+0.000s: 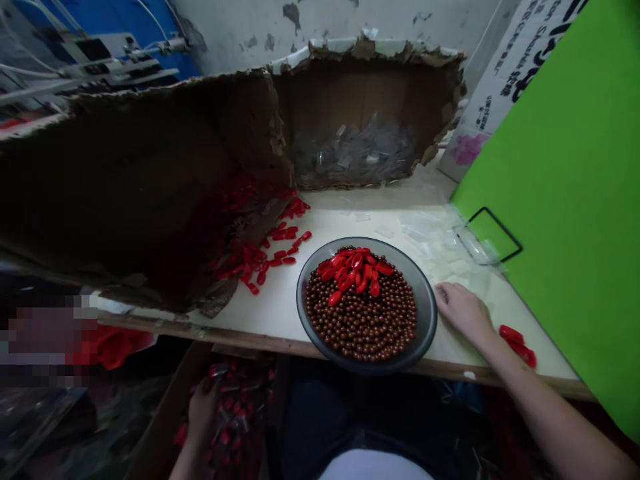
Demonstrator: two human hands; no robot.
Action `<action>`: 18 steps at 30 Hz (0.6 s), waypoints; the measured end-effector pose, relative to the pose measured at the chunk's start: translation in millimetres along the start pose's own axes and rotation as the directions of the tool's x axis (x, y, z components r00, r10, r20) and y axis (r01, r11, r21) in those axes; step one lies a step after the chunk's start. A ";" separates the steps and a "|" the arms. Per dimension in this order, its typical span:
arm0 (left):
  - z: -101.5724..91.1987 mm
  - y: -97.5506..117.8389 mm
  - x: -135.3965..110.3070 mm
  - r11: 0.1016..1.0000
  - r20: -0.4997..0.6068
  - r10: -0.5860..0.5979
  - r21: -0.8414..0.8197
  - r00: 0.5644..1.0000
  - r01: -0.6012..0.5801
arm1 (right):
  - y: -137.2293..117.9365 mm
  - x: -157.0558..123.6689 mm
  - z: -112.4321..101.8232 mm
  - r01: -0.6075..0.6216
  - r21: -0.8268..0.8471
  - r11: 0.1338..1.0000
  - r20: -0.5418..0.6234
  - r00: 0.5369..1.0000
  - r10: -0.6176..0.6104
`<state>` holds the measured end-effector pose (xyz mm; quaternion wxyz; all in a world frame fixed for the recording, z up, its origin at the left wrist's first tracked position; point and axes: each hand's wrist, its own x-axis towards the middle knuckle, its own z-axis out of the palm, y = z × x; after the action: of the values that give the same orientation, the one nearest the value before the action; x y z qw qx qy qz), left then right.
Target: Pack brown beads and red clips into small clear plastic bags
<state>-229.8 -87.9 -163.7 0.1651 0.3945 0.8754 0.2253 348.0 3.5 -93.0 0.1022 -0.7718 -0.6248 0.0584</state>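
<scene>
A round grey dish sits at the table's front edge, filled with small brown beads and a heap of red oblong pieces on top. My right hand rests knuckles-up on the table just right of the dish, fingers curled; whatever is under them is hidden. My left hand reaches down below the table into a box of red pieces in clear bags, fingers buried among them.
A torn cardboard box lies on its side at left, spilling red pieces onto the table. Another open carton holds clear plastic bits. A green board stands at right. A few red pieces lie by my forearm.
</scene>
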 end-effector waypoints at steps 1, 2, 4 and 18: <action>0.0 11.3 3.4 1.000 -0.027 -0.011 -0.026 1.000 0.010 | -0.1 -0.1 -4.6 -0.007 0.053 0.999 -0.017 1.000 0.008; -1.3 25.4 5.7 0.998 -0.074 -0.020 -0.066 0.997 0.015 | -1.6 -0.4 -11.6 -0.017 0.128 0.992 -0.046 0.999 0.023; -6.8 61.3 4.5 0.977 -0.236 -0.011 -0.208 0.972 -0.040 | -11.4 -2.5 -30.6 -0.018 0.332 0.943 -0.126 0.990 0.063; 13.4 281.7 -101.8 0.466 -0.129 0.765 -0.566 0.631 -0.680 | -95.0 13.7 -65.3 0.656 0.186 0.732 0.118 0.725 -0.679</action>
<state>14.6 3.2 -15.8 0.2247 0.6745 0.5012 0.4933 274.7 30.1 -7.0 0.1108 -0.4779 -0.8621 0.1272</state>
